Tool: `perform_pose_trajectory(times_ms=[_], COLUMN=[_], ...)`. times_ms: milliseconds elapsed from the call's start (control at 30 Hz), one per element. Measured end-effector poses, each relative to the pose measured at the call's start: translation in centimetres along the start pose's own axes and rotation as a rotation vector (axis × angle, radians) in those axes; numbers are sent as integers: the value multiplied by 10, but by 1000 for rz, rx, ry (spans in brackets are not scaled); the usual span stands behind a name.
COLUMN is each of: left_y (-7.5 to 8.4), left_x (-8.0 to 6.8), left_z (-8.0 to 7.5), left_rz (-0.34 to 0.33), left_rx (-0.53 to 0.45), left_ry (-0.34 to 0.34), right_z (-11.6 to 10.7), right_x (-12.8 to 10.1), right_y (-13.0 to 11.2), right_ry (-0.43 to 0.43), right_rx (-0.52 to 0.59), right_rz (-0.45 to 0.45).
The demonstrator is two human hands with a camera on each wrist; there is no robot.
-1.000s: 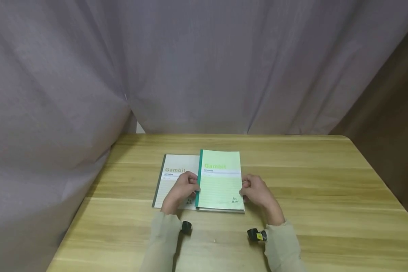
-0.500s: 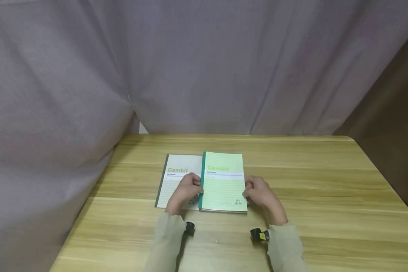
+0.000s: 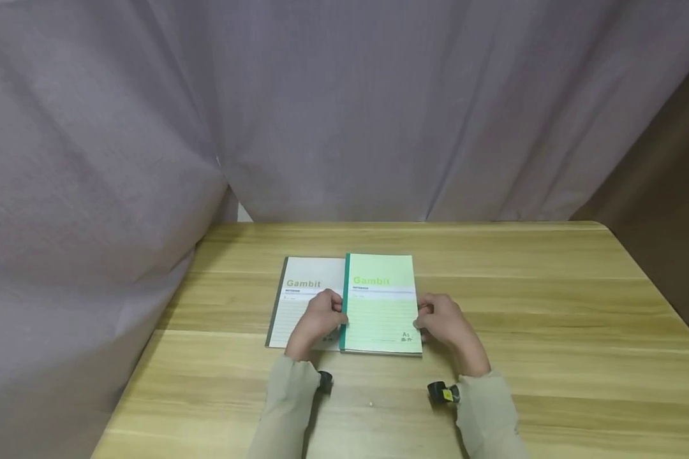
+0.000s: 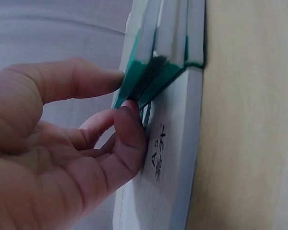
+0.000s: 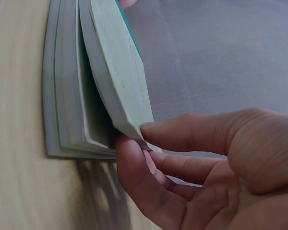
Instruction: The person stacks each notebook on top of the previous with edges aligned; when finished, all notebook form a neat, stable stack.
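We see left hand (image 3: 317, 319) and right hand (image 3: 444, 324) pinching opposite edges of the top green notebook (image 3: 381, 299), lifted slightly off its stack mid-table (image 3: 551, 331), overlapping a grey notebook (image 3: 304, 287).

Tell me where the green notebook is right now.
In the head view the green notebook tops a stack mid-table, overlapping the grey notebook on its left, gripped between the left hand and right hand.

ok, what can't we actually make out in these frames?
- Head view: small print on the green notebook and grey notebook is too small to read.
- Head view: left hand hides the grey cover's lower right.
- Wrist views: stack count unclear; right hand and the frame edges cut the notebooks off.
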State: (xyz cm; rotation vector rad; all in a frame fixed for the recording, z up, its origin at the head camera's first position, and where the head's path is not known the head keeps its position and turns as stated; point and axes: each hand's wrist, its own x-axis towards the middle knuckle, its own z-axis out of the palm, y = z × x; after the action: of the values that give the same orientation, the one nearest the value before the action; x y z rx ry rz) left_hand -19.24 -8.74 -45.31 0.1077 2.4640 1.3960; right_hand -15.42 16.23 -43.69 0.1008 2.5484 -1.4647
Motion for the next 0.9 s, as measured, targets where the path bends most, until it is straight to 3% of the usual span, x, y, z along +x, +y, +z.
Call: perform_pose_trajectory(times_ms=[300, 700, 900], left_y=[-3, 0, -1], left_x=[-5, 3, 3], left_z=[-2, -3, -4], left_rz=[8, 23, -4], left_rx=[20, 20, 16], left_ry=[2, -8, -10], right_z=[4, -1, -2], right_x=[-1, 2, 0], right_y=[1, 1, 2], right_ry=[-1, -6, -29], right_rx=[6, -4, 3], right_rz=[7, 29, 33])
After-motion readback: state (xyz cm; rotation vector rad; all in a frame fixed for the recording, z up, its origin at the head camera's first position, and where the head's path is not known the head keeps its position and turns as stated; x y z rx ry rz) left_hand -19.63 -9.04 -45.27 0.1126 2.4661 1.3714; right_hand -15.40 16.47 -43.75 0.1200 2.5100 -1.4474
